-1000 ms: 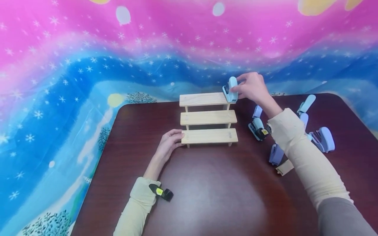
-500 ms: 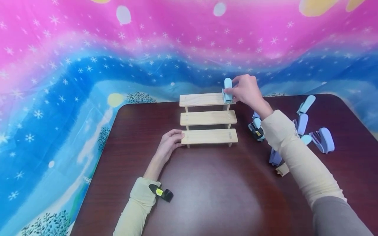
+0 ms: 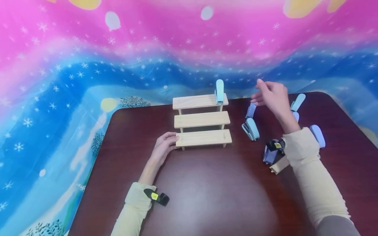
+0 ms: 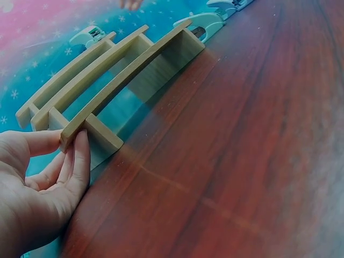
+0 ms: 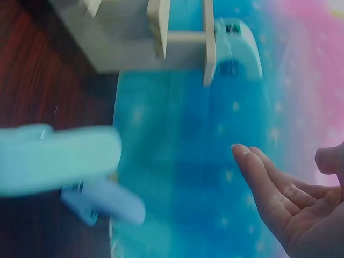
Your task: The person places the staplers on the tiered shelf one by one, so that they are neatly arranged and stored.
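Observation:
A three-tier wooden display stand (image 3: 203, 138) stands on the table, its steps rising toward the back. My left hand (image 3: 163, 146) pinches the left end of its lowest step; in the left wrist view, the thumb and fingers close around that plank's end (image 4: 70, 134). On the right end of the top step rests a mint-green stapler (image 3: 219, 91), upright and untouched. My right hand (image 3: 273, 98) is in the air to the right of the stand, fingers extended and holding nothing. Below it lie a lavender stapler (image 3: 251, 110) and another mint stapler (image 3: 250, 128).
Farther right on the dark wooden table (image 3: 206, 190) lie more staplers: a mint one (image 3: 298, 102), a lavender one (image 3: 317, 136), a purple one (image 3: 270, 154) and a beige one (image 3: 279, 165). My right sleeve covers part of this group. A patterned cloth backdrop (image 3: 141, 72) hangs behind the table.
My right hand has let go of the mint stapler, now standing on the top step, and has moved away to the right. The left hand keeps its hold. The head view has shifted slightly.

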A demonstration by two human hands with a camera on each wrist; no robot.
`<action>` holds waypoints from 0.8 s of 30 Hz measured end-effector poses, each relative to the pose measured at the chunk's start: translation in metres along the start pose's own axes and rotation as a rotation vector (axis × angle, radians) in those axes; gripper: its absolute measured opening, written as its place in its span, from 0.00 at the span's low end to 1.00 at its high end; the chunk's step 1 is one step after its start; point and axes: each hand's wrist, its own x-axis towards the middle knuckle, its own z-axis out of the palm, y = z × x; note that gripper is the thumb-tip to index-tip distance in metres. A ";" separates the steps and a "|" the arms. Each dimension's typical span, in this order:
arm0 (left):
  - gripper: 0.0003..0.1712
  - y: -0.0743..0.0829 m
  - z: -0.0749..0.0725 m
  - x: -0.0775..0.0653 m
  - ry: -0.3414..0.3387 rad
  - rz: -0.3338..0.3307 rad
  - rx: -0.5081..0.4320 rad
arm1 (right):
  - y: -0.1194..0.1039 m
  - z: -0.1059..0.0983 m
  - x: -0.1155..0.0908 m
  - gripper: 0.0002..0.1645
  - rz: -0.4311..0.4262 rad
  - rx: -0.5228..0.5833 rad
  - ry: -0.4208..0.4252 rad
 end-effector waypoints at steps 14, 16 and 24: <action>0.18 -0.006 -0.006 0.000 -0.008 0.032 0.020 | 0.050 -0.053 -0.027 0.36 0.117 0.099 0.074; 0.18 -0.007 -0.005 -0.001 -0.015 0.037 0.031 | 0.057 -0.059 -0.031 0.36 0.134 0.082 0.076; 0.18 -0.005 -0.001 -0.002 -0.016 0.050 0.037 | 0.073 -0.081 -0.042 0.26 0.215 0.236 0.102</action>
